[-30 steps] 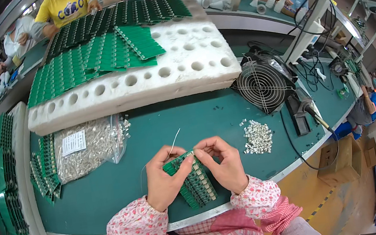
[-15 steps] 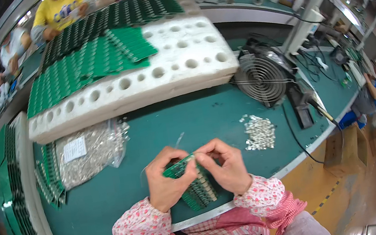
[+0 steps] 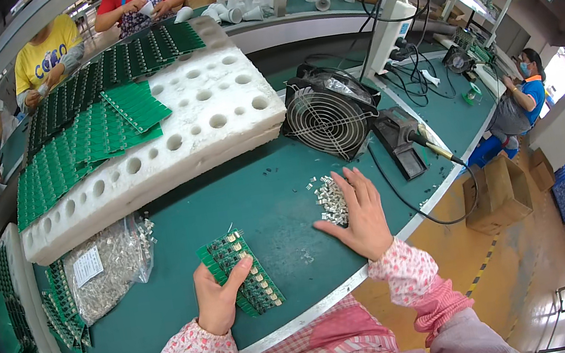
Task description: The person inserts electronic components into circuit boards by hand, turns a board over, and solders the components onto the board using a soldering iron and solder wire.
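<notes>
The left hand (image 3: 217,297) pinches the green circuit board (image 3: 242,287) under its thumb, over the near part of the table (image 3: 137,327). The board's long axis slants from upper left to lower right, pale connectors (image 3: 261,278) lining its right side. The right hand (image 3: 363,221), fingers spread wide, covers part of the small-parts pile (image 3: 330,199)

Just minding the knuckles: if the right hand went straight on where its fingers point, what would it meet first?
Probably the fan, a little ahead of the right hand, though depth is hard to judge; the pile of small parts lies to that hand's left.
</notes>
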Action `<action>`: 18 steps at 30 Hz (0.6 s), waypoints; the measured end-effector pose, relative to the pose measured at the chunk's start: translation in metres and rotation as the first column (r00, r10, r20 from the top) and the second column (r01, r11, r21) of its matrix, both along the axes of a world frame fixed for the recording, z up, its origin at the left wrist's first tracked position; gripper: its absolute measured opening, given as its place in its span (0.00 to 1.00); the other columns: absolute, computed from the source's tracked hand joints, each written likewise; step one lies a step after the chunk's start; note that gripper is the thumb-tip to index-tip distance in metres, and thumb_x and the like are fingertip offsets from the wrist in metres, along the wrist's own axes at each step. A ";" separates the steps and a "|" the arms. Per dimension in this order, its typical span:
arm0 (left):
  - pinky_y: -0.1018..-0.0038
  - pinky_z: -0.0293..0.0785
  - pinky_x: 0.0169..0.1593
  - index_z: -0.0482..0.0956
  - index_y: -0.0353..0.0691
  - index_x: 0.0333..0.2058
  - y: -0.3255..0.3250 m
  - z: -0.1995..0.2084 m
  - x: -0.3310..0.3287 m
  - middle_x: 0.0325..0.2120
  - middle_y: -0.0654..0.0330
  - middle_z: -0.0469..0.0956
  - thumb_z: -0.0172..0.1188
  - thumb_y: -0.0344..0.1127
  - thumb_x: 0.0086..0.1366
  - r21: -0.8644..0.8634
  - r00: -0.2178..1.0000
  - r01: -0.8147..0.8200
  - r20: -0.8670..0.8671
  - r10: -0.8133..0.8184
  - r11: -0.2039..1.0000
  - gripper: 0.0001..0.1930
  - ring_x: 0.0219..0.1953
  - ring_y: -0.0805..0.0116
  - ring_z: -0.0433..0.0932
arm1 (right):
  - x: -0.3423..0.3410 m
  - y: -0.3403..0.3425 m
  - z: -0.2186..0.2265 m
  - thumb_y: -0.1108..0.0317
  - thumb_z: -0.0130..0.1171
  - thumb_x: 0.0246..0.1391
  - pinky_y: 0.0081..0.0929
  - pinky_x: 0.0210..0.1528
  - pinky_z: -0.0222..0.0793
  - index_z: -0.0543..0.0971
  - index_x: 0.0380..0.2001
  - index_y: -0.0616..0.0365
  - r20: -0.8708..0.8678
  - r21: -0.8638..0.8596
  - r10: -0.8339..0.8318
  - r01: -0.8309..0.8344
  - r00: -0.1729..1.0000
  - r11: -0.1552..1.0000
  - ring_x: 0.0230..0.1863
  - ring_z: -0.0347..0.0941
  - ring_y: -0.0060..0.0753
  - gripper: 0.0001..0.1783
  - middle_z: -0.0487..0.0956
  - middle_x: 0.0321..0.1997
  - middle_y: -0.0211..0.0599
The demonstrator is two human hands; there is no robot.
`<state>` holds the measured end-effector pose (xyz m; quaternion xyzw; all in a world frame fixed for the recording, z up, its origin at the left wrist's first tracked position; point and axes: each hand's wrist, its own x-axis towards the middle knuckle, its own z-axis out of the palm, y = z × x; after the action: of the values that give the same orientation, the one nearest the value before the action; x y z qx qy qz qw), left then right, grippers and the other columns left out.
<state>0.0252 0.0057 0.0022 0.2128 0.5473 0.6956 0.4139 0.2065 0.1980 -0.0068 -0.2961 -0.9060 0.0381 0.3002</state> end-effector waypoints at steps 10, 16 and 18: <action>0.77 0.75 0.34 0.76 0.34 0.37 -0.008 0.000 -0.011 0.30 0.63 0.78 0.62 0.27 0.60 0.027 0.998 0.012 0.061 -0.013 1.000 0.07 0.30 0.76 0.77 | -0.014 0.014 0.008 0.63 0.62 0.51 0.41 0.58 0.61 0.72 0.52 0.53 0.032 -0.046 0.142 -0.141 0.989 0.989 0.59 0.63 0.46 0.24 0.69 0.56 0.40; 0.77 0.75 0.35 0.77 0.33 0.37 -0.007 -0.002 -0.014 0.30 0.63 0.78 0.62 0.29 0.60 0.004 0.999 0.007 0.042 -0.007 1.000 0.08 0.30 0.77 0.76 | -0.030 0.024 0.019 0.67 0.63 0.48 0.33 0.45 0.66 0.79 0.37 0.54 -0.021 -0.005 0.189 -0.189 0.982 0.982 0.42 0.69 0.39 0.11 0.76 0.39 0.32; 0.77 0.75 0.35 0.77 0.34 0.37 -0.014 -0.001 -0.014 0.30 0.62 0.79 0.62 0.30 0.60 -0.008 0.999 -0.039 0.029 0.039 0.999 0.08 0.31 0.77 0.77 | -0.051 0.023 0.021 0.66 0.64 0.46 0.33 0.42 0.66 0.80 0.35 0.53 0.096 -0.037 0.209 -0.206 0.973 0.978 0.41 0.69 0.38 0.11 0.75 0.36 0.32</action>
<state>0.0110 -0.0081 0.0014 0.1905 0.5480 0.7044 0.4089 0.1557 0.2213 0.0145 -0.2055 -0.9451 0.0667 0.2453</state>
